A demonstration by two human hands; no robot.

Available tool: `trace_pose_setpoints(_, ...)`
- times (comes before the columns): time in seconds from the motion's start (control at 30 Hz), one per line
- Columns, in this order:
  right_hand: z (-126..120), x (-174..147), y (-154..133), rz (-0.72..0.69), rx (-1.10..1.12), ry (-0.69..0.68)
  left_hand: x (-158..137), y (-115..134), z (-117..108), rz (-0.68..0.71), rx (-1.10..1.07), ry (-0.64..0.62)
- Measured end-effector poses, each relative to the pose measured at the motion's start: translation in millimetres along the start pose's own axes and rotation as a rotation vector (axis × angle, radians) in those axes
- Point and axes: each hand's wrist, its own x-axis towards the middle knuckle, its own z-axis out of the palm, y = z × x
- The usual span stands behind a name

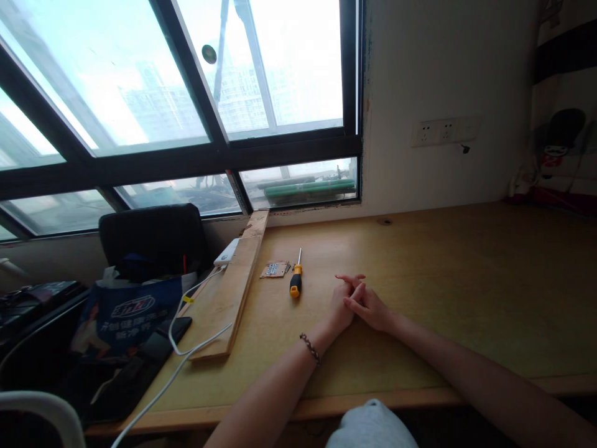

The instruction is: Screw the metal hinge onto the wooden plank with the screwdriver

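My left hand (342, 306) and my right hand (372, 307) are clasped together on the wooden table, fingers interlaced. A few fingertips stick out at the top, and no object shows between the palms. A braided bracelet (310, 348) circles my left wrist. Left of the hands lies a screwdriver (295, 283) with a black and yellow handle, its metal shaft pointing away from me. Just beyond its left side, a small flat piece of cardboard (274, 269) carries small metal parts. A few screws (288, 267) seem to lie beside it, too small to make out well.
A long wooden board (233, 292) lies along the table's left side, with a white power strip (227, 252) and a white cable (180, 348) there. Further left are a black chair (152, 233) and a blue bag (125, 317). Wall sockets (436, 131) and a window (284, 68) stand behind.
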Motion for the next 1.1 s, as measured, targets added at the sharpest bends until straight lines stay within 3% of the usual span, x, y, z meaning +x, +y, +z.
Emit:
trace_pose_setpoints(0.1, 0, -1, 0, 0.014, -0.031, 0.050, -3, 6, -6, 0.065, 0.209, 0.010)
trace_pose_setpoints(0.27, -6, 4, 13, 0.184, -0.014, 0.212, 2, 7, -29, 0.086, 0.733, 0.144)
trace_pose_setpoints(0.43, -14, 9, 27, 0.259, -0.109, 0.335, 20, 7, -68, -0.093, 1.048, 0.364)
trace_pose_setpoints(0.57, -13, 7, 22, 0.201, -0.190, 0.290, 28, -7, -100, -0.265, 1.241, 0.493)
trace_pose_setpoints(0.8, -10, 5, 15, 0.189, -0.296, 0.205, 29, -35, -121, -0.557, 1.173, 0.401)
trace_pose_setpoints(1.1, -11, 5, 17, 0.208, -0.208, 0.197, 30, -33, -115, -0.573, 1.159, 0.388)
